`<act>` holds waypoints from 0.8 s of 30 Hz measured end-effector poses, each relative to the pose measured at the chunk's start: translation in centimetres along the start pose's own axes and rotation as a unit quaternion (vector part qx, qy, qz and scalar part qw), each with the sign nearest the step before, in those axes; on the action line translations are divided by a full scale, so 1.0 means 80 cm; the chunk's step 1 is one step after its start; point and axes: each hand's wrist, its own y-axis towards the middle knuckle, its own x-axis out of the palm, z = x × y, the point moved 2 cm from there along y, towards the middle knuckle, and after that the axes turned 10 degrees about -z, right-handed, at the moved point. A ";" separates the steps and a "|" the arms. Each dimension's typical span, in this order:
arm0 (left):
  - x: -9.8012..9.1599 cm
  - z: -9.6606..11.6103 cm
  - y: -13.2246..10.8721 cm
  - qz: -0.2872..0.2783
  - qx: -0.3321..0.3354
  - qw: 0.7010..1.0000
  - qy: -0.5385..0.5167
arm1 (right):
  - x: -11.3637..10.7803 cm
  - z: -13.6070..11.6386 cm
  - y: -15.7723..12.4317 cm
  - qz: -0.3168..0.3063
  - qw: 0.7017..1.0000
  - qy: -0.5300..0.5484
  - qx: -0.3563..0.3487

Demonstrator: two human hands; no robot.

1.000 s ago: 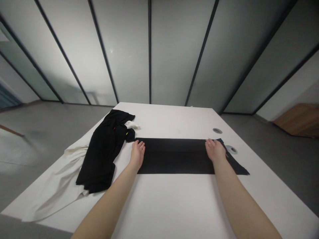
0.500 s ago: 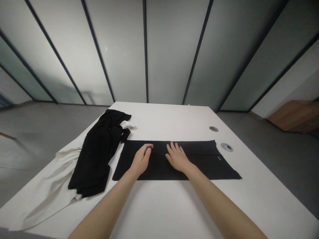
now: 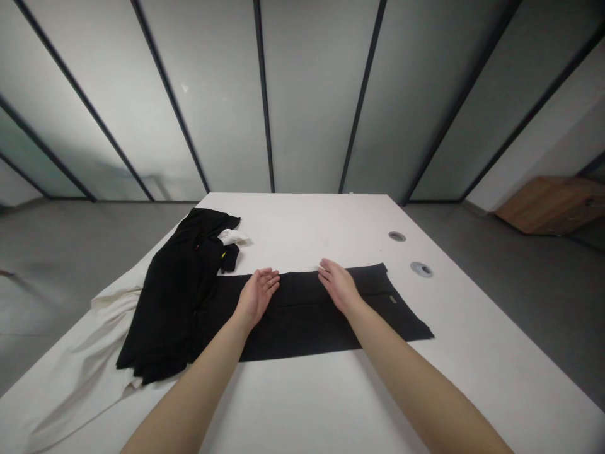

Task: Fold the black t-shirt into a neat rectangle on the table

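Black folded fabric (image 3: pixel 302 325) lies flat in a long horizontal band across the white rectangular table (image 3: pixel 302 233). Its left end meets a crumpled black garment (image 3: pixel 172 302), and its right end tapers to an angled corner. A small pale rectangular label (image 3: pixel 392 299) sits on the band near that corner. The left hand (image 3: pixel 256 296) is open over the band, palm turned partly upward, fingers loosely curled and holding nothing. The right hand (image 3: pixel 338 287), also open, lies at the band's top edge with fingers spread toward the left hand, and it has hold of nothing either. The two hands are near each other but apart. A small white cloth scrap (image 3: pixel 231 237) shows at the top of the black pile, and a crumpled off-white sheet (image 3: pixel 80 359) drapes over the table's left side beneath it. Two round grey cable grommets (image 3: pixel 397 236) are set in the tabletop beyond the band's right end. Frosted glass wall panels (image 3: pixel 312 94) with dark frames stand behind the table, above a grey floor (image 3: pixel 529 302).
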 end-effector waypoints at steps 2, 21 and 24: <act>-0.001 -0.003 -0.001 -0.009 0.015 0.999 0.039 | -0.044 -0.002 0.015 0.020 0.996 0.086 0.026; -0.006 -0.011 -0.001 -0.042 0.058 0.991 0.111 | -0.242 -0.020 0.015 0.226 0.883 -0.412 -0.017; -0.006 -0.010 0.000 -0.049 0.061 0.989 0.125 | -0.244 -0.023 0.014 0.188 0.807 -0.560 0.019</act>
